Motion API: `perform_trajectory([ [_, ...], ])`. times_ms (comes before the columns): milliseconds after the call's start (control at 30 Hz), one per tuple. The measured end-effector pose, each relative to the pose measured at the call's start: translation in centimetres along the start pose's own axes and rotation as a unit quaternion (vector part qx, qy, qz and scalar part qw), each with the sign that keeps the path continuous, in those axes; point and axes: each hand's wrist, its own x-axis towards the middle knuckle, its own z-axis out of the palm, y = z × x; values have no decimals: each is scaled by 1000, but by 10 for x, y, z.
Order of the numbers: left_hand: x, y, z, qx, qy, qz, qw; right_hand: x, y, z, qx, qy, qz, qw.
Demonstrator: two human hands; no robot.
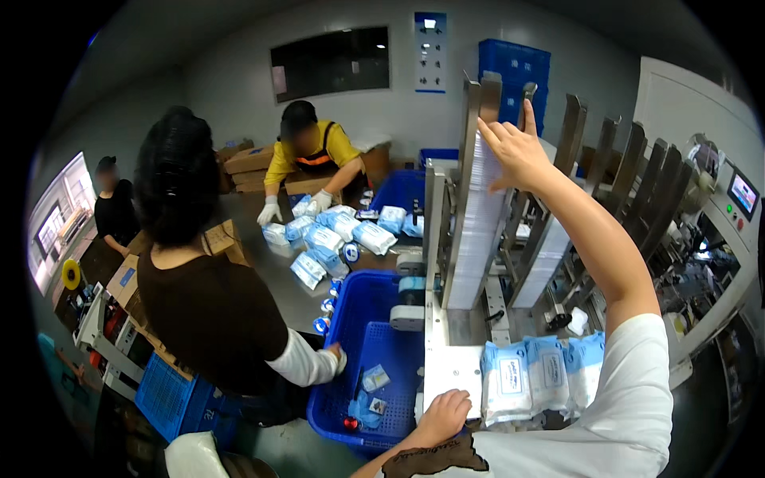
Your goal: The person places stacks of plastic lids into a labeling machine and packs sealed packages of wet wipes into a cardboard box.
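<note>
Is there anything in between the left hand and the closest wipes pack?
Nothing visible stands in the way. The left hand is at the near edge of the white plate, and the closest wipes pack lies just to its right.

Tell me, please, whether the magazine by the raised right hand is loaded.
Loaded: a tall white stack stands between metal posts below the right hand.

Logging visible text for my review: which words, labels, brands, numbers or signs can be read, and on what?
Wording isn't copied here; where it stands:
Blue-and-white packs: label lettering, small print unreadable.
Stacked blue crates: white characters.
Blue-and-white wall sign: small marks, unreadable.
Brown patch on the white shirt: dark script, too small to read.
Machine screen: too small to read.
White stack by the right hand: no text visible.
</note>
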Motion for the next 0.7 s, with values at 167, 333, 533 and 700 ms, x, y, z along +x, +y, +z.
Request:
perform_trajectory([
  [167, 9, 2, 0, -21, 0, 10, 1000, -9, 3, 11, -60, 105, 10, 993],
  [333, -1, -3, 1, -25, 11, 7, 1000, -22, -30, 18, 281, -40, 143, 948],
  [533, -12, 6, -4, -187, 92, -76, 975, -84, -74, -8, 451, -81, 87, 885],
  [700, -109, 55, -4, -184, 26, -175, 967, -244, -141, -112, 546, -218, -206, 783],
])
